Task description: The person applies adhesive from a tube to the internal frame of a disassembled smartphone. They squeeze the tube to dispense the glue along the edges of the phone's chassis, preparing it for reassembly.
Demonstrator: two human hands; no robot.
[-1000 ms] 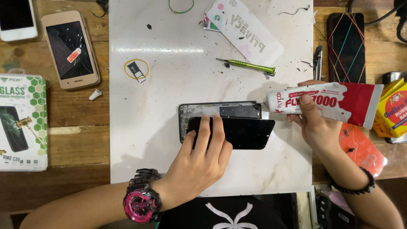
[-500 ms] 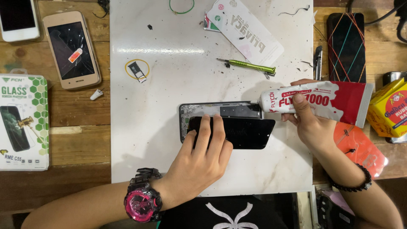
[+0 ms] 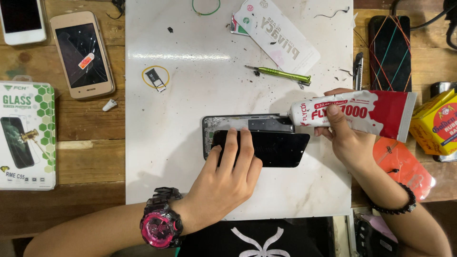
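A dark phone frame (image 3: 247, 123) lies on the white work mat (image 3: 190, 119), with a black screen panel (image 3: 276, 147) lying askew over its lower part. My left hand (image 3: 226, 178) presses its fingers flat on that panel; a pink and black watch is on the wrist. My right hand (image 3: 345, 138) grips a white and red glue tube (image 3: 357, 113) held sideways. The tube's thin nozzle touches the frame's upper right corner.
A green screwdriver (image 3: 281, 74), a white package (image 3: 276, 33), a SIM tray inside a yellow rubber band (image 3: 155, 78) and a green rubber band (image 3: 206, 7) lie on the mat. Left are a cracked gold phone (image 3: 82, 54) and a green box (image 3: 26, 135). Right are a banded black phone (image 3: 390, 50) and a yellow box (image 3: 435, 121).
My right hand and the glue tube have shifted left, bringing the nozzle from the frame's right end onto its upper right corner. My left hand has stayed on the panel.
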